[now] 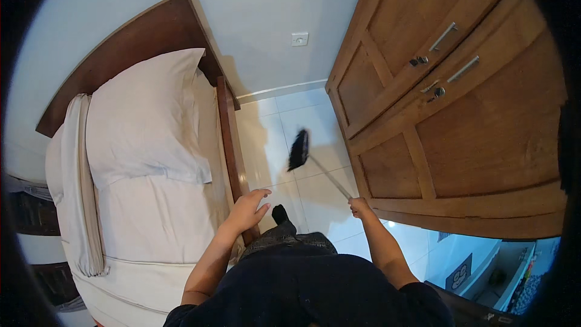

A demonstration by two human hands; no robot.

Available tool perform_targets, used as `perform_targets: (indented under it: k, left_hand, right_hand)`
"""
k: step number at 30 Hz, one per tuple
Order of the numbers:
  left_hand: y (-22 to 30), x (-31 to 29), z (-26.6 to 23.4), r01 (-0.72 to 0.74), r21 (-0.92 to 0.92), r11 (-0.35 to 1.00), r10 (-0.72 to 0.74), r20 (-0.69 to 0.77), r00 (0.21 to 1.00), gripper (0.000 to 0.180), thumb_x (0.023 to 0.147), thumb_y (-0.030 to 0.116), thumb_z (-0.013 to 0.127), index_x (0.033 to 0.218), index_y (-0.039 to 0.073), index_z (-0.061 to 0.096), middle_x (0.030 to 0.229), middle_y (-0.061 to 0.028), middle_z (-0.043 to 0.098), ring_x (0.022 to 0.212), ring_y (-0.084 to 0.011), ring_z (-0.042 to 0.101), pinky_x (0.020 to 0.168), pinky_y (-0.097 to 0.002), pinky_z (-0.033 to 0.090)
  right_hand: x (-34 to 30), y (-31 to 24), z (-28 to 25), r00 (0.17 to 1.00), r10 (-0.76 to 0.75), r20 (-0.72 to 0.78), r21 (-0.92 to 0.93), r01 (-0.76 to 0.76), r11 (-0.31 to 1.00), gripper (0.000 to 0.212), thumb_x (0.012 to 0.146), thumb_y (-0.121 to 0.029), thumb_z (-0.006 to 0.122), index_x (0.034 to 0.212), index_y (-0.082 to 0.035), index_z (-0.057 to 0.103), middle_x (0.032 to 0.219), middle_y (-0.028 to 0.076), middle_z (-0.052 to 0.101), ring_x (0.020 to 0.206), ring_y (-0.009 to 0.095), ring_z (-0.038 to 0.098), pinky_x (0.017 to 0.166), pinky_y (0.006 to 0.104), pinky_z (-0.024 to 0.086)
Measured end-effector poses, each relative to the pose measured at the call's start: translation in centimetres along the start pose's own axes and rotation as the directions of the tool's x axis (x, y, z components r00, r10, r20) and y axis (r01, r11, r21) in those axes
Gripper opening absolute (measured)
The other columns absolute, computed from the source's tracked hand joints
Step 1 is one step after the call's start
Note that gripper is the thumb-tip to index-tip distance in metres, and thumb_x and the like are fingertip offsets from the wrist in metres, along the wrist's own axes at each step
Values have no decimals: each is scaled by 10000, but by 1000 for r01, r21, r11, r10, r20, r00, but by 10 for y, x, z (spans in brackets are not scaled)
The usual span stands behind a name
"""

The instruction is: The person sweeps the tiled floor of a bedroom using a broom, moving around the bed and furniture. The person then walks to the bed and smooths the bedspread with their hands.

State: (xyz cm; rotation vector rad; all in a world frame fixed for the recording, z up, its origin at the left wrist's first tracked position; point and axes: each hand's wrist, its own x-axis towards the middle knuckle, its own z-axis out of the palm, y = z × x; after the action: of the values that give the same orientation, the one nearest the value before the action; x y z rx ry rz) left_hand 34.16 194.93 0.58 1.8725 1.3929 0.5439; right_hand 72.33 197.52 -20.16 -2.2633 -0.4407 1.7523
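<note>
A broom with a black bristle head [299, 150] and a thin pale handle [331, 178] slants over the white tiled floor [284, 112]. Its handle is gripped in my right hand [359, 207], whose fingers wrap around it. The broom head looks slightly blurred, between the bed and the wardrobe; whether it touches the tiles I cannot tell. My left hand [246, 211] is beside the bed's wooden side rail [233, 136], fingers apart, holding nothing. Below it, a foot in a black sock [279, 214] shows on the floor.
On the left stands a bed with a pale sheet [157, 212], a large pillow [142, 118] and a dark wooden headboard [136, 51]. A tall wooden wardrobe [478, 139] with closed doors bounds the right. The far wall carries a white socket [299, 39]. Lower right is an open container [499, 275].
</note>
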Motion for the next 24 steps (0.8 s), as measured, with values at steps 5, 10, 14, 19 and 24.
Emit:
perform_targets:
  k: [5, 10, 14, 19, 24]
  left_hand:
    - [-13, 31, -21, 4, -21, 1000, -4, -37, 999, 302, 748, 141, 524, 1016, 12, 474, 947, -181, 536, 890, -315, 518, 767, -366, 410]
    - [-29, 47, -27, 35, -55, 998, -39, -78, 996, 295, 760, 147, 519, 1016, 7, 473, 953, -181, 533, 902, -310, 515, 777, -365, 406]
    - [-38, 66, -35, 161, -79, 984, -165, -37, 986, 298, 765, 139, 521, 1028, 11, 466, 963, -178, 527, 919, -309, 507, 786, -361, 401]
    - [-42, 107, -57, 234, -112, 966, -244, -83, 966, 299, 762, 117, 529, 1035, 17, 461, 968, -174, 525, 925, -316, 500, 789, -358, 399]
    - [-47, 169, -69, 181, -46, 982, -185, -99, 978, 293, 754, 117, 538, 1023, 22, 474, 979, -169, 525, 915, -320, 503, 788, -363, 402]
  right_hand:
    - [39, -24, 65, 840, -523, -144, -642, 323, 695, 268, 760, -264, 498, 796, 0, 466, 521, 87, 446, 374, 185, 443, 298, 327, 330]
    - [-34, -58, 110, 955, -193, 226, -364, 266, 893, 352, 807, -334, 471, 957, -26, 386, 536, 64, 436, 384, 152, 420, 307, 300, 324]
    - [-44, -107, 146, 860, -22, 509, 23, 12, 1000, 228, 834, -278, 457, 795, -55, 431, 448, -12, 303, 310, 88, 274, 280, 228, 173]
    - [7, -195, 185, 909, 30, 416, -208, 63, 976, 207, 789, -208, 506, 654, -61, 450, 421, -23, 288, 301, 84, 257, 275, 224, 164]
    - [77, -250, 155, 889, 51, 456, -51, -31, 998, 177, 758, -180, 505, 626, -71, 459, 407, -37, 285, 303, 57, 237, 279, 201, 168]
